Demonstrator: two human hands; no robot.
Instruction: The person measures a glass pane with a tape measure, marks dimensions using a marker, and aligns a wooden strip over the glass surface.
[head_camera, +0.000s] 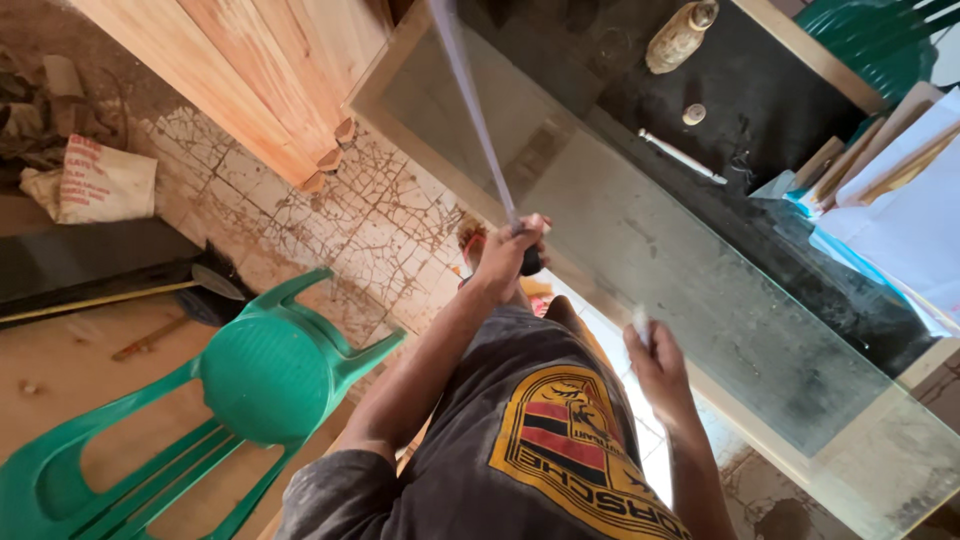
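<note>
Cracked floor tiles (370, 215) are being overlooked by a large glass sheet (700, 300) lying flat across the desk (790, 60); heavy, fragile and sharp-edged, it is best gripped along its long edges. A thin stiff strip (470, 110) is being held over it, pinched in the closed left hand (510, 250), while something small and white is being clasped by the right hand (655, 360).

This looks like a small carpentry or furniture workshop. An unfinished pale pine cabinet (265, 75) with bare dovetailed corners stands on a cracked, dusty tile floor (380, 215). A large clear glass sheet (700, 290) lies over a light wooden frame (385, 75), scrap rubbish and a white printed sack (100, 185) sit in a corner, and a green plastic chair (265, 375) lies nearby.
</note>
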